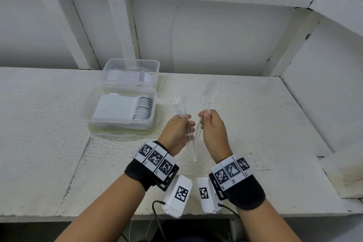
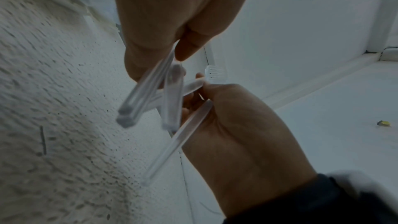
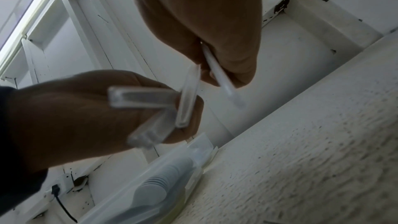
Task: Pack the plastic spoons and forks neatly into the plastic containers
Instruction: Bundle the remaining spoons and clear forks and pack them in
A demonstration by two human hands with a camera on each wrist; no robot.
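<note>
The left hand (image 1: 177,131) grips a few clear forks (image 1: 180,105) by their handles, tines up; the right hand (image 1: 213,128), just beside it, holds another clear fork bunch (image 1: 207,94) the same way. Both are raised over the white tabletop (image 1: 255,124). To their left, the near container (image 1: 89,111) holds stacked spoons (image 1: 143,107), touching the far container (image 1: 157,65) of forks behind it.

Each bare forearm wears a black wristband (image 1: 141,175) topped with white tiles of black square markers. A white camera box (image 1: 177,196) with a marker and a black cable (image 1: 157,212) hangs under each wrist.
</note>
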